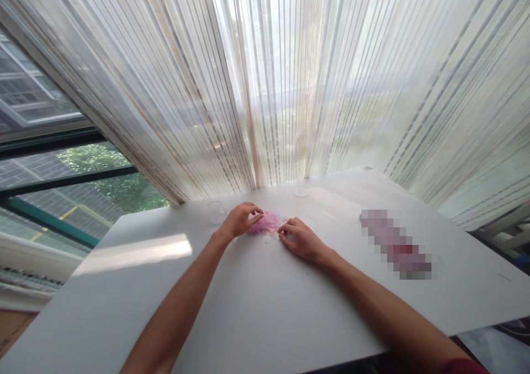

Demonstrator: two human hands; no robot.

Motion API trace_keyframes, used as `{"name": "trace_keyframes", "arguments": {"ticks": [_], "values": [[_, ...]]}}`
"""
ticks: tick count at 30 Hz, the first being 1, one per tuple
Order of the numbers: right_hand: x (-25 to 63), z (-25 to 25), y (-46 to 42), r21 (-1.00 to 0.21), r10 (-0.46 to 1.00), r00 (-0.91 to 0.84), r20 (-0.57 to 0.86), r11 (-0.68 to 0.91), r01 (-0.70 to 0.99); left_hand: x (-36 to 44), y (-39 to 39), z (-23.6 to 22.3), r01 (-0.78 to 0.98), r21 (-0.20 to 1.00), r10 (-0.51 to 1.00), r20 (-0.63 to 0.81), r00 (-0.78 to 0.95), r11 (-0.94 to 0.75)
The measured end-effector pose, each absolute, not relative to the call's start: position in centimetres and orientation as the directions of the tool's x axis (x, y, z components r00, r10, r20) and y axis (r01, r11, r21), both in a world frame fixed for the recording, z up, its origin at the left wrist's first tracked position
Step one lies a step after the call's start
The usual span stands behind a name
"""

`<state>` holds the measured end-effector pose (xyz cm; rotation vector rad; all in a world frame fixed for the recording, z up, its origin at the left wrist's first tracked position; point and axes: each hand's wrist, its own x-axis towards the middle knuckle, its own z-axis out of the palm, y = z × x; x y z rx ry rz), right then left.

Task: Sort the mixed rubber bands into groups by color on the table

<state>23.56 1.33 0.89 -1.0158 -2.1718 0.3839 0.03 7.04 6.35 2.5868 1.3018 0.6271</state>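
A small heap of thin pink, purple and pale strands or bands [267, 223] lies loose on the white table [248, 302]; their exact kind is too small to tell. At the heap's left edge is my left hand [241, 219], thumb and forefinger curled close together over it. My right hand [301, 240] rests low at the heap's right side, its fingers bent and pinched at the tips. Whatever either pinch holds is too small to make out. Behind my left hand stands a clear round container [216, 212].
Toward the back of the table lies a clear round lid [302, 191]. A long pinkish object [395, 247], blurred into blocks, lies on the right. Striped sheer curtains [290, 87] hang along the far edge, and a window [74, 164] is at the left.
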Motion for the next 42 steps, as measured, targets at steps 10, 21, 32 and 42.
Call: {"name": "trace_keyframes", "arguments": {"ticks": [10, 21, 32, 42], "values": [[23.9, 0.0, 2.0, -0.558, 0.802, -0.36, 0.477, 0.593, 0.581, 0.2, 7.0, 6.3, 0.704, 0.386, 0.803, 0.311, 0.508, -0.596], [24.0, 0.1, 2.1, -0.604, 0.807, -0.344, 0.48, 0.588, 0.538, 0.2, 6.5, 6.7, 0.759, 0.384, 0.847, 0.316, 0.427, -0.526], [24.0, 0.1, 2.2, -0.659, 0.833, -0.283, 0.475, 0.55, 0.513, 1.2, 6.1, 7.2, 0.708, 0.402, 0.813, 0.336, 0.477, -0.581], [23.9, 0.6, 2.1, -0.676, 0.786, -0.172, 0.593, 0.603, 0.424, 3.0, 4.2, 6.8, 0.589, 0.579, 0.821, 0.312, 0.478, -0.563]]}}
